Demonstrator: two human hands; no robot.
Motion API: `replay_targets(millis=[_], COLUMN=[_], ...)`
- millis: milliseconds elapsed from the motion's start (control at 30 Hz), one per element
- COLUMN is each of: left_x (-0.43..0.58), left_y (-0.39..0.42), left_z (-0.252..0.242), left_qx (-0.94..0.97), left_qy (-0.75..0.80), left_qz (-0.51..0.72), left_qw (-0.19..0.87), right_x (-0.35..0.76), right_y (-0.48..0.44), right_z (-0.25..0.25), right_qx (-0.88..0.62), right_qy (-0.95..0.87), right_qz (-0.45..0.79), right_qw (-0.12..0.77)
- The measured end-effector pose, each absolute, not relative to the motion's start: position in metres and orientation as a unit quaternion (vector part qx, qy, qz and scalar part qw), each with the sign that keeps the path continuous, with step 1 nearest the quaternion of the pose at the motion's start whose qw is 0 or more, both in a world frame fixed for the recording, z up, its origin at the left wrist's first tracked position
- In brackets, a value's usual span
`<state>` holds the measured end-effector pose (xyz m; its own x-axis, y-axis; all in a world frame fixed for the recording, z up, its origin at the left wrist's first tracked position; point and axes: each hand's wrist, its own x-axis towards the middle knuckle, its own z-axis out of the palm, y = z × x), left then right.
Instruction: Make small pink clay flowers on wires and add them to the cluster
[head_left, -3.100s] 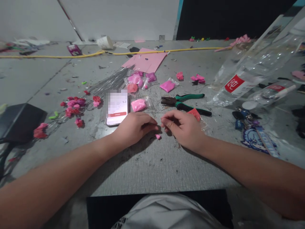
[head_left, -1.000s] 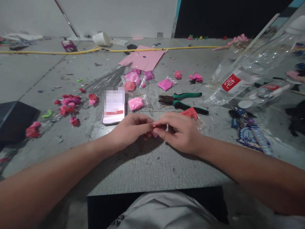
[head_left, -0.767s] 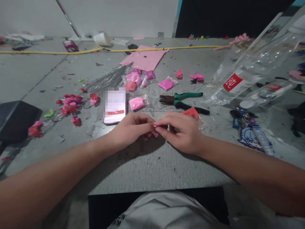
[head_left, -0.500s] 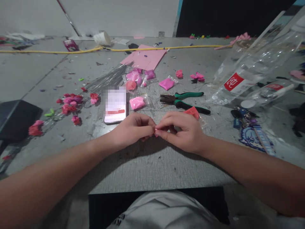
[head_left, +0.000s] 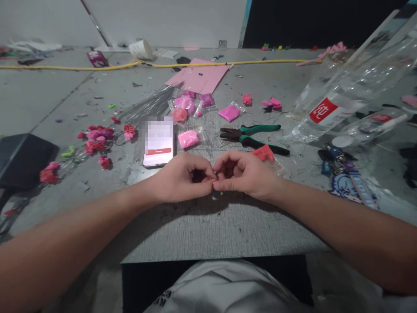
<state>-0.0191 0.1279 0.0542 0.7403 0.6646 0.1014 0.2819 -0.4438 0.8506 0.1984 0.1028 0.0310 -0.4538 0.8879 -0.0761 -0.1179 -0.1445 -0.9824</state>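
Fingertip to fingertip over the table's near half, my left hand (head_left: pixel 186 177) and my right hand (head_left: pixel 249 174) are both closed in a pinch. What they pinch is a tiny piece of pink clay, now almost wholly hidden by the fingers. Just beyond my left hand lie a lit phone (head_left: pixel 158 143) and a bag of light pink clay (head_left: pixel 189 139). Past my right hand are green-handled pliers (head_left: pixel 250 134), their jaws pointing left. A bag of red clay (head_left: pixel 263 153) lies close behind my right knuckles.
Several clay bags surround a magenta one (head_left: pixel 230 112), near a bundle of thin wires (head_left: pixel 146 106). Pink clay flowers (head_left: pixel 97 138) lie left, by a dark box (head_left: pixel 26 161). Large plastic bottles (head_left: pixel 339 104) and a keychain (head_left: pixel 352 187) occupy the right. A yellow cable (head_left: pixel 260 62) crosses the back.
The pink bit that showed below my fingertips is now hidden. My fingers have shifted and bent into rounder curls, still meeting at the tips.
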Motion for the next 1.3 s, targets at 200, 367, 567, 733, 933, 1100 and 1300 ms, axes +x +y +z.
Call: replay_targets(millis=[200,367,567,733,933,1100,1300], left_x=[-0.017,-0.022,-0.030,-0.032,-0.028,-0.027,-0.025], left_y=[0.130,0.138,0.154,0.155,0.152,0.154,0.150], left_z=[0.052,0.048,0.056,0.051,0.036,0.044,0.047], left_qx=[0.792,0.787,0.919,0.946,0.940,0.888,0.720], left_qy=[0.302,0.327,0.193,0.150,0.151,0.177,0.205], left_qz=[0.263,0.253,0.172,0.110,0.154,0.235,0.350], left_qw=[0.461,0.458,0.297,0.264,0.263,0.354,0.564], right_x=[0.202,0.203,0.206,0.206,0.206,0.206,0.207], right_y=[0.112,0.112,0.105,0.101,0.100,0.100,0.093], right_z=[0.026,0.026,0.034,0.032,0.033,0.033,0.039], right_qx=[-0.326,-0.347,-0.329,-0.304,-0.275,-0.290,-0.263], right_qy=[-0.476,-0.539,-0.765,-0.784,-0.790,-0.783,-0.808], right_qz=[0.716,0.621,0.280,0.208,0.204,0.179,0.131], right_qw=[0.393,0.451,0.478,0.499,0.509,0.520,0.510])
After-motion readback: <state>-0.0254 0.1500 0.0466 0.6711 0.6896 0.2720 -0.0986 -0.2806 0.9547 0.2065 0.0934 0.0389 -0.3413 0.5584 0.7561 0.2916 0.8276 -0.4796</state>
